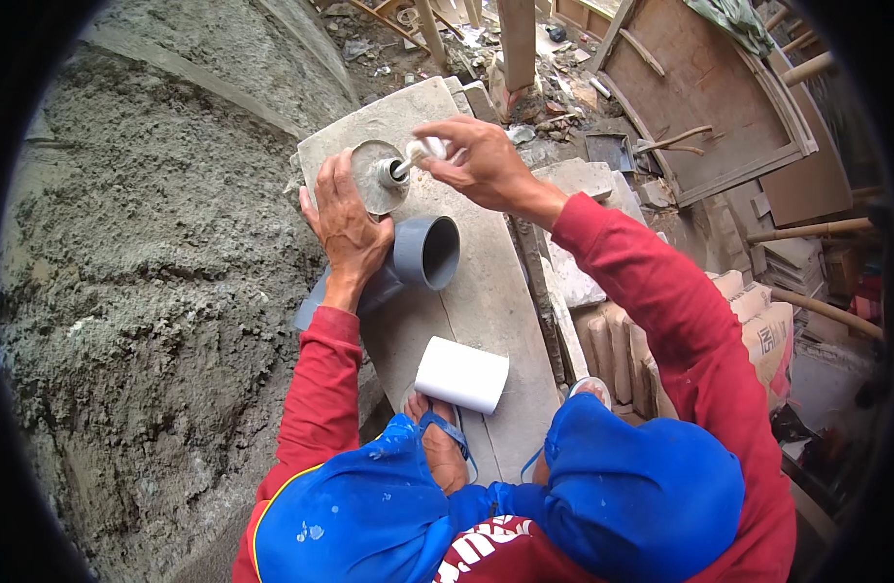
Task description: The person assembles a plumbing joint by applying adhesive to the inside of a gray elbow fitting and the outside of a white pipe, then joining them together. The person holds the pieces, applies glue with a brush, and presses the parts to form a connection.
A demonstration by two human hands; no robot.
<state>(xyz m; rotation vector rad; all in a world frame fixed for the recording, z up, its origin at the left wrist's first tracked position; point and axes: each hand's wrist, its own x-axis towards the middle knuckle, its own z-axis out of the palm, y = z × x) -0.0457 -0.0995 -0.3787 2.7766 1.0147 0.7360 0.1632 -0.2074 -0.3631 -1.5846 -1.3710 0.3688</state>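
Observation:
My left hand [350, 219] is wrapped round the side of a round metal can [377, 199] with a narrow threaded neck, steadying it on the slab. Between the fingers of my right hand [490, 160] is a white cap [427, 149] with a pale applicator stem. The stem's lower end reaches into the can's open neck, so its tip is hidden. Just below the can lies a grey plastic pipe fitting [408, 255], its round mouth facing right, close to my left wrist. Nearer to my feet, a short white pipe piece [463, 374] lies on its side.
Pale slabs [495, 291] form the narrow surface under my feet. A rough cement wall [165, 291] rises along the left. Stacked sacks [748, 321] stand at right, with bamboo poles [826, 311] beyond. A framed wooden panel [699, 97] leans amid rubble at the far right.

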